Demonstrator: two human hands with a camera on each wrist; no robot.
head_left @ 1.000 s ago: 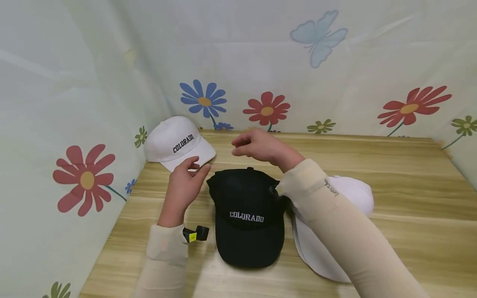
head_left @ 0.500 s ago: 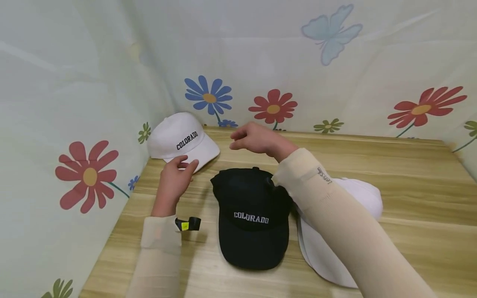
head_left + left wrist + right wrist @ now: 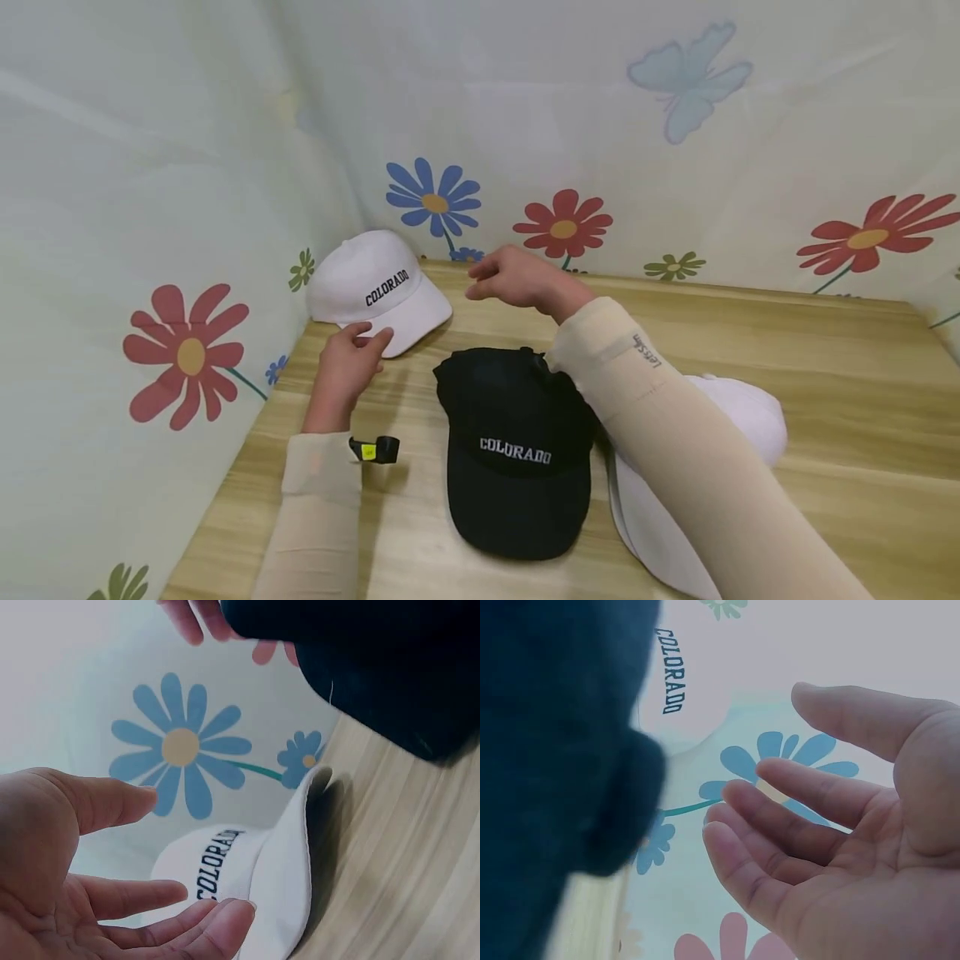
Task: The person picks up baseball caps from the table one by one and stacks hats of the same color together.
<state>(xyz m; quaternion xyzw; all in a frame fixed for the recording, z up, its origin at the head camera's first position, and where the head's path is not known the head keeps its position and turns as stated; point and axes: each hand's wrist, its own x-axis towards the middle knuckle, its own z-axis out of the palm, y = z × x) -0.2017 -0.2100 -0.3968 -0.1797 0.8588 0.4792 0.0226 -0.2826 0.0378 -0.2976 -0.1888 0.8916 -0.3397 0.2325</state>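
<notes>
A white COLORADO cap [image 3: 363,271] sits in the table's back left corner, its brim toward the middle. Just in front of that brim hovers my left hand [image 3: 347,367], fingers loosely bent and nothing between them. My right hand [image 3: 517,279] hangs above the table behind a black COLORADO cap [image 3: 517,492], also holding nothing; its relaxed fingers show in the right wrist view. The black cap lies brim toward me. Under my right forearm, partly hidden, rests more white headwear [image 3: 742,417], with what look like two stacked brims.
The wood-grain table [image 3: 862,392] meets flower-printed curtains [image 3: 480,83] at the back and on the left. A black wrist strap with a yellow tag [image 3: 372,451] sticks out from my left sleeve. My right sleeve [image 3: 675,442] crosses over the white caps.
The left hand has drawn back slightly to the left, away from the black cap. My view has shifted a little, so the caps appear further right. The caps stay in place on the table.
</notes>
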